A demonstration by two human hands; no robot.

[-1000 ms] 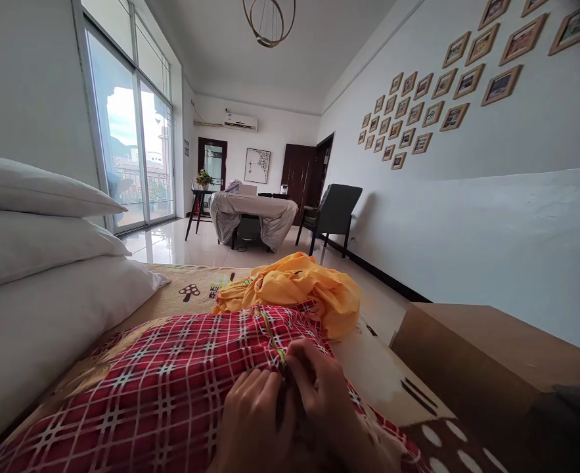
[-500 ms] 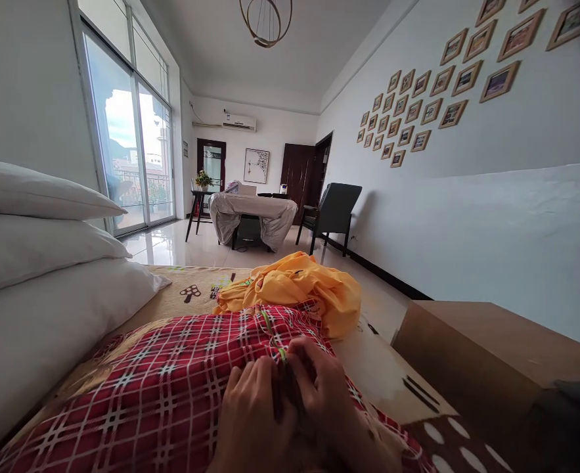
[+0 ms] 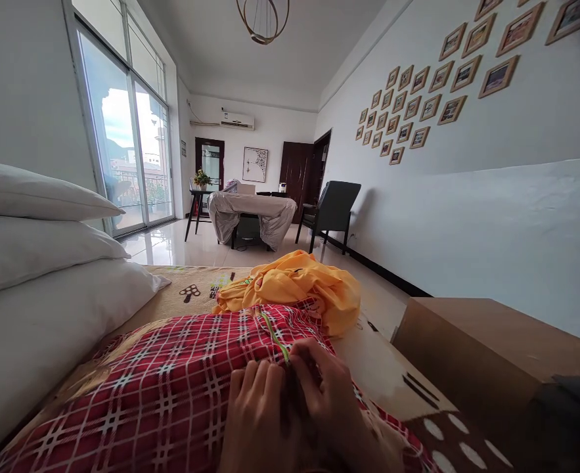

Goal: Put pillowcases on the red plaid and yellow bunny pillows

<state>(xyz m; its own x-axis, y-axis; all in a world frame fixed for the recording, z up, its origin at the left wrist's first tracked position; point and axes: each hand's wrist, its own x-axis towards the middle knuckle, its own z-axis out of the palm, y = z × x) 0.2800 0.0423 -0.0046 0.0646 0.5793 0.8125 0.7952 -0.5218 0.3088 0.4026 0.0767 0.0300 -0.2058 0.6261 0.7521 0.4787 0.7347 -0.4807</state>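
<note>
A red plaid garment (image 3: 171, 387) with a green-and-yellow trimmed edge lies spread on the bed in front of me. My left hand (image 3: 255, 420) and my right hand (image 3: 326, 401) sit close together on it near the bottom of the view. Both have their fingers curled and pinch the cloth at the trimmed edge. A crumpled yellow garment (image 3: 294, 289) lies just beyond the plaid one, untouched.
Three white pillows (image 3: 38, 263) are stacked at my left. A brown cardboard box (image 3: 487, 355) stands at my right on the patterned bedsheet (image 3: 191, 289). Beyond the bed are a covered table (image 3: 250, 213), a dark armchair (image 3: 334, 210) and glass sliding doors (image 3: 122, 144).
Both hands have shifted slightly right and down along the trimmed edge, still pinching the plaid cloth. The view has tilted down a little.
</note>
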